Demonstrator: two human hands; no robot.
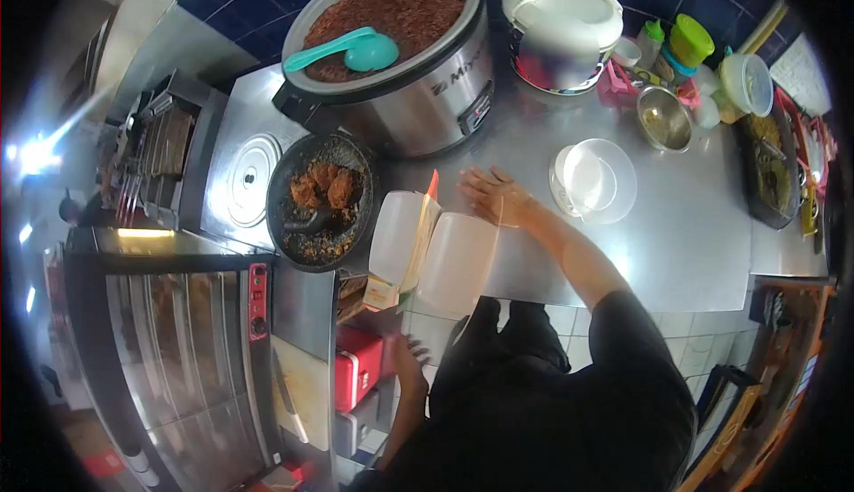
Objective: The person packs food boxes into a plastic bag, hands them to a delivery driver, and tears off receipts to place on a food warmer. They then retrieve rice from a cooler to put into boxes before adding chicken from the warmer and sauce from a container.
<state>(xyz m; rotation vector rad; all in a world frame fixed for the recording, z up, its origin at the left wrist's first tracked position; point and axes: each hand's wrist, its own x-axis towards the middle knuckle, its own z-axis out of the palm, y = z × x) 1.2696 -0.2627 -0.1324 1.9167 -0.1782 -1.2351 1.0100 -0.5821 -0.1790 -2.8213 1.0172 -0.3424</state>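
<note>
My right hand (491, 197) lies flat on the steel table with its fingers stretched out and nothing in them. Just beside it sits an opened white food box; its right half (458, 265) and left half (398, 238) lie side by side, with a printed paper strip (416, 256) along the middle. My left hand (409, 354) hangs below the table edge, slightly blurred, fingers apart and holding nothing visible. Left of the box, a black stone mortar (280, 216) holds fried brown pieces (325, 185), crumbs and a dark pestle (307, 223).
A large cooker (414, 114) full of reddish-brown rice, with a turquoise scoop (369, 52), stands behind. Further right are a white rice cooker (565, 34), a clear round tub (605, 181) and a steel bowl (665, 120). A glass display warmer (169, 341) is at lower left.
</note>
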